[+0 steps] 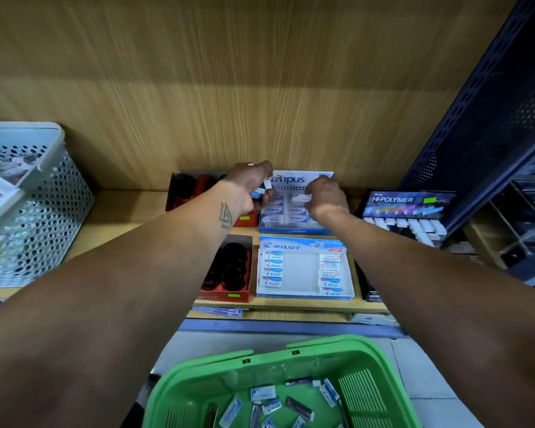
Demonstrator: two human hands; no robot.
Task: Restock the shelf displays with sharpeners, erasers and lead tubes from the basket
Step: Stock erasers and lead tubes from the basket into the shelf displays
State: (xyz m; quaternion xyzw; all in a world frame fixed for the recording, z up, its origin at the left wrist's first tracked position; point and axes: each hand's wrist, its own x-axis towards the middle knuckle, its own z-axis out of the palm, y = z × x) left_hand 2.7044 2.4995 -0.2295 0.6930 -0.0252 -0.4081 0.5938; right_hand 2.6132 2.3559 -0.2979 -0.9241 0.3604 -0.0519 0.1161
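Head view: both hands over the Campus box (pixel 295 216) at the shelf (pixel 130 211) back. Left hand (pixel 250 186) pinches a blue-and-white eraser (pixel 260 191), long axis roughly left-right. Right hand (pixel 326 196) pinches a white eraser (pixel 301 197), lying crosswise. Green basket (pixel 198 384) sits below.

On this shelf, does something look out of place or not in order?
Yes, slightly. In the Pilot display box, erasers line only the left and right sides, and the middle is bare. On the right side some lie label-down, showing the warning print, unlike the rest. The Campus box behind it looks tidy.
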